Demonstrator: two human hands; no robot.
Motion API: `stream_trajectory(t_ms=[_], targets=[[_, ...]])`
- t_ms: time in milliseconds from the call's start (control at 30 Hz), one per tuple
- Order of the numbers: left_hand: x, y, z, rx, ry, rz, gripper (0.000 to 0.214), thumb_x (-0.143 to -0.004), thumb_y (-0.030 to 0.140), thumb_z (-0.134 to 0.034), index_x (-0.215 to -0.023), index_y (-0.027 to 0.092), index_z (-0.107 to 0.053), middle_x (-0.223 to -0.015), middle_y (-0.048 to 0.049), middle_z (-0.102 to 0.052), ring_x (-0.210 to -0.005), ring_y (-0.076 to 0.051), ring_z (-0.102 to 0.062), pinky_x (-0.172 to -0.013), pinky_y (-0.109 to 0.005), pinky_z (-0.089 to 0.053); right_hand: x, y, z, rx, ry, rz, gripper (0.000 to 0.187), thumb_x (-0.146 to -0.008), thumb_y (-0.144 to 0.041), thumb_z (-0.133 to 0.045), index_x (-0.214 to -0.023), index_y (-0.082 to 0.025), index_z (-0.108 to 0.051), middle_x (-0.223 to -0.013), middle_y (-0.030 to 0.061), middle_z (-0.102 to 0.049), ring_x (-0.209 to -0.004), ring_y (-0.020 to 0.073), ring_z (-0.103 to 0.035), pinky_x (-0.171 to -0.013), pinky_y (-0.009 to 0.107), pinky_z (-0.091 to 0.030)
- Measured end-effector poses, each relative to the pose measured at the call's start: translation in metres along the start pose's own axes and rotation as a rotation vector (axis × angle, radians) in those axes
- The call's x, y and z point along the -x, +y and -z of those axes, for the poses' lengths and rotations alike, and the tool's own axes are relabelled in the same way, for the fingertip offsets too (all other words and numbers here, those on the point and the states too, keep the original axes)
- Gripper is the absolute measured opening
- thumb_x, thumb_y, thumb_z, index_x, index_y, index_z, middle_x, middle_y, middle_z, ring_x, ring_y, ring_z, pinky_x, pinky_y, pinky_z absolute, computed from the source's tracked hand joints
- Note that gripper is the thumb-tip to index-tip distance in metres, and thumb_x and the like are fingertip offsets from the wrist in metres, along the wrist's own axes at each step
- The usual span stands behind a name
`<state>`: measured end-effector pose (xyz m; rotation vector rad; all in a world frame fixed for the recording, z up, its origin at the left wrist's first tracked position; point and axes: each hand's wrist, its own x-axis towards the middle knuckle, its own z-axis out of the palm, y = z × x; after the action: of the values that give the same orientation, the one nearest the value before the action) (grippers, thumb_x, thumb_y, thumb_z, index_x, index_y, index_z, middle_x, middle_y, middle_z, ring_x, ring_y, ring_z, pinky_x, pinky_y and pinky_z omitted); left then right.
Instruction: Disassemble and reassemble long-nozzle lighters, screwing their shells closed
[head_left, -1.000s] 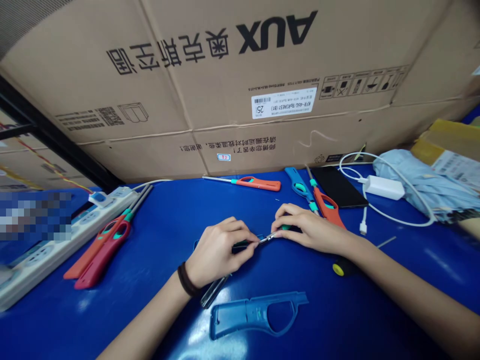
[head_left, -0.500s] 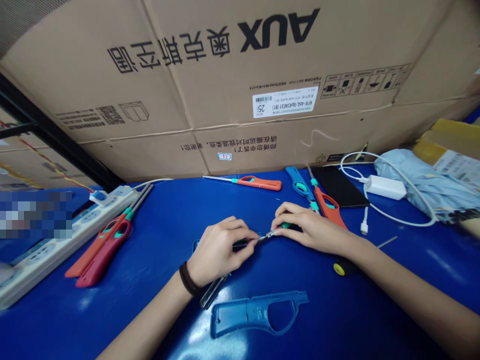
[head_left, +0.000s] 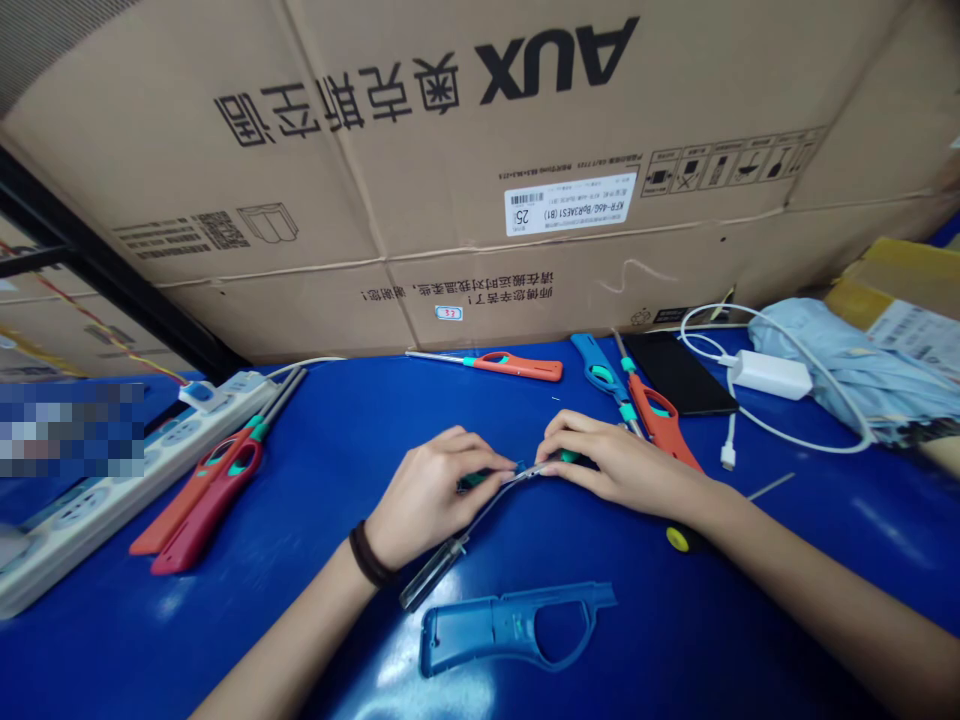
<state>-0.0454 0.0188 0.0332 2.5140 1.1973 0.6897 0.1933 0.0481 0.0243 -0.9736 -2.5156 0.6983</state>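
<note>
My left hand (head_left: 439, 490), a dark band at its wrist, is closed in a pinch on one end of a thin metallic piece (head_left: 531, 471). My right hand (head_left: 604, 455) pinches the other end; bits of green and blue show around the fingers. From my left fingertips a thin line runs down to a dark see-through cylinder (head_left: 431, 575) on the table. Nearer to me lies an opened blue lighter shell half (head_left: 476, 635), hollow side up. Behind my right forearm sits a yellow-and-black handle (head_left: 679, 539), with a thin metal rod (head_left: 772, 486) beyond.
Long-necked lighters lie around: an orange one (head_left: 525, 367) at the back, blue (head_left: 600, 372) and orange (head_left: 660, 415) ones behind my right hand, two red-orange ones (head_left: 210, 495) by a power strip (head_left: 180, 432). A black phone (head_left: 679, 372) and white charger (head_left: 772, 373) are at right. A cardboard box (head_left: 420, 200) stands behind.
My left hand has shifted slightly left and turned, uncovering more of the cylinder and the thin line from it. My right hand has moved slightly down; both keep pinching the metallic piece.
</note>
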Motion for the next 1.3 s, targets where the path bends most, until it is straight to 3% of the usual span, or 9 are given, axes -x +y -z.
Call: stream_trajectory(t_ms=[133,267,400,500,700,867,1067,1200,1300], targets=[[0.0,-0.006,0.017,0.026,0.006,0.021,0.014,-0.085,0.028,-0.06,-0.092,0.026,-0.073,-0.097,-0.002,-0.067,-0.087,-0.015,-0.062,-0.084,-0.028,-0.048,0.0,0.0,0.001,-0.011,-0.004,-0.004,0.021,-0.093,-0.036,-0.048,-0.099,-0.024,-0.063,-0.105,0.0016,-0.057,-0.093,0.0155,-0.058,-0.084,0.03,-0.045],[0.002,-0.005,0.024,0.015,-0.135,0.015,0.018,-0.084,0.034,-0.062,-0.097,0.029,-0.072,-0.102,-0.0017,-0.067,-0.093,-0.016,-0.063,-0.085,-0.027,-0.049,-0.001,-0.001,0.001,0.019,-0.014,-0.011,0.021,-0.093,-0.036,-0.048,-0.099,-0.024,-0.064,-0.105,0.0024,-0.058,-0.093,0.0168,-0.059,-0.083,0.031,-0.045],[0.005,-0.005,0.032,-0.108,-0.185,0.083,0.059,-0.071,0.057,-0.067,-0.123,0.031,-0.058,-0.117,-0.0037,-0.061,-0.103,-0.022,-0.061,-0.089,-0.033,-0.049,-0.001,-0.003,0.0,0.055,-0.004,-0.012,0.022,-0.093,-0.036,-0.048,-0.1,-0.025,-0.065,-0.104,0.003,-0.059,-0.092,0.0178,-0.059,-0.081,0.032,-0.046],[0.01,-0.005,0.041,-0.206,-0.189,0.122,0.069,-0.066,0.063,-0.067,-0.126,0.031,-0.054,-0.122,-0.0049,-0.057,-0.104,-0.025,-0.06,-0.088,-0.036,-0.05,-0.001,-0.002,-0.001,0.075,-0.003,0.007,0.022,-0.093,-0.036,-0.048,-0.099,-0.024,-0.066,-0.102,0.0035,-0.06,-0.091,0.0177,-0.059,-0.08,0.032,-0.046],[0.032,0.013,0.043,-0.335,-0.031,0.179,0.026,-0.082,0.045,-0.059,-0.097,0.025,-0.06,-0.108,-0.0033,-0.06,-0.092,-0.021,-0.061,-0.075,-0.031,-0.052,-0.001,-0.001,-0.004,0.125,-0.021,0.026,0.022,-0.093,-0.035,-0.047,-0.099,-0.024,-0.065,-0.1,0.0035,-0.06,-0.091,0.0174,-0.059,-0.08,0.032,-0.046],[0.062,0.019,0.03,-0.316,-0.203,0.264,0.02,-0.08,0.041,-0.061,-0.092,0.025,-0.059,-0.09,-0.0025,-0.062,-0.081,-0.022,-0.062,-0.064,-0.031,-0.051,-0.001,-0.001,-0.006,0.134,-0.036,0.013,0.023,-0.094,-0.036,-0.045,-0.098,-0.023,-0.064,-0.1,0.0038,-0.06,-0.092,0.0184,-0.058,-0.081,0.034,-0.045],[0.077,0.009,0.027,-0.218,-0.139,0.256,0.011,-0.083,0.033,-0.056,-0.088,0.024,-0.061,-0.108,-0.0063,-0.059,-0.099,-0.023,-0.056,-0.083,-0.037,-0.05,-0.002,-0.002,-0.008,0.125,-0.028,0.042,0.024,-0.094,-0.035,-0.044,-0.097,-0.024,-0.064,-0.099,0.0039,-0.061,-0.091,0.0184,-0.058,-0.079,0.034,-0.046],[0.075,0.001,0.027,-0.199,-0.093,0.227,0.013,-0.083,0.035,-0.057,-0.087,0.024,-0.064,-0.137,-0.0064,-0.046,-0.127,-0.029,-0.041,-0.102,-0.05,-0.038,-0.001,-0.003,-0.008,0.128,-0.034,0.037,0.024,-0.095,-0.035,-0.043,-0.096,-0.023,-0.064,-0.099,0.0037,-0.061,-0.091,0.0185,-0.058,-0.079,0.034,-0.046],[0.07,-0.006,0.028,-0.125,-0.113,0.243,0.014,-0.083,0.036,-0.059,-0.088,0.024,-0.066,-0.138,-0.006,-0.049,-0.129,-0.027,-0.043,-0.107,-0.052,-0.032,-0.001,-0.005,-0.008,0.127,-0.029,0.023,0.023,-0.094,-0.035,-0.044,-0.095,-0.023,-0.063,-0.098,0.0039,-0.061,-0.091,0.0189,-0.058,-0.078,0.034,-0.046]])
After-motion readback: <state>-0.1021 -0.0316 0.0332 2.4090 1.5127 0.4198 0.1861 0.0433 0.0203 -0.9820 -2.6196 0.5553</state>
